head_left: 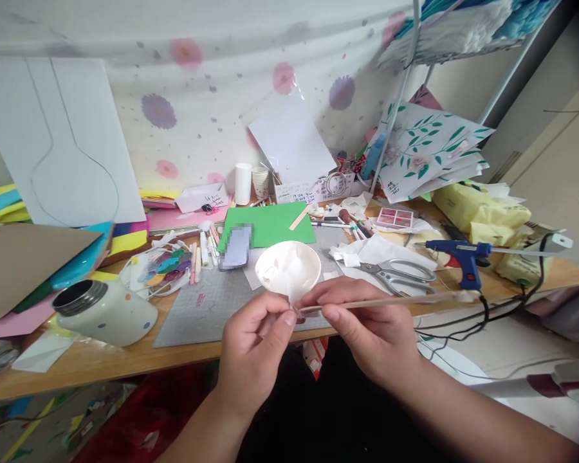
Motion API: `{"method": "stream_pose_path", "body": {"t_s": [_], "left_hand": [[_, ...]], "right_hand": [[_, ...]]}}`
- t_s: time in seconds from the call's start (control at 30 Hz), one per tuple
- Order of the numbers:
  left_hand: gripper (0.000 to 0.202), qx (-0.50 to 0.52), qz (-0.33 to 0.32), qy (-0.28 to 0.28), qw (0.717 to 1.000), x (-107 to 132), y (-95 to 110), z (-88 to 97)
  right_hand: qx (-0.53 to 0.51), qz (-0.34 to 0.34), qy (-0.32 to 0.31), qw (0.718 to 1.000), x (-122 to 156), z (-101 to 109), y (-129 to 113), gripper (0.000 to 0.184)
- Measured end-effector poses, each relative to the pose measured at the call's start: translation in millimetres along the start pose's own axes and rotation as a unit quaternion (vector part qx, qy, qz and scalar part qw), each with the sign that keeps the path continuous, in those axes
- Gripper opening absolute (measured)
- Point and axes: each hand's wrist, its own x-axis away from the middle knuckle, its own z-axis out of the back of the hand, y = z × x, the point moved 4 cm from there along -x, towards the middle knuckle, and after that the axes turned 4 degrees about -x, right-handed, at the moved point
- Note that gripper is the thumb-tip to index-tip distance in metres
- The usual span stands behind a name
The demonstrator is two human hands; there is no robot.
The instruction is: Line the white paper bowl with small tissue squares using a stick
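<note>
Cluttered tabletop (130, 361). Right hand (376, 328) clamped on thin stick (410, 301), long axis crosswise, inner end toward left hand (253, 344), whose fingertips pinch what seems white tissue (296, 290); bowl (269, 287) just beyond both hands.

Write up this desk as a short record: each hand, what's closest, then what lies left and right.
Left hand: fingertips together at the rod's left end; what they pinch is too small to tell
Right hand: holding a thin rod between thumb and fingers
Just beyond hands: white bowl with white scraps inside
Behind bowl: green sheet, wooden stick on it
Left: open jar
Right: scissors, blue glue gun
</note>
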Motion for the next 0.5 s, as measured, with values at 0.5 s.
{"method": "stream_pose_path", "body": {"t_s": [0.5], "left_hand": [[0.014, -0.054, 0.012, 0.05, 0.997, -14, -21, 29.7]], "right_hand": [[-0.151, -0.143, 0.152, 0.966, -14, 35, 65, 0.007]]}}
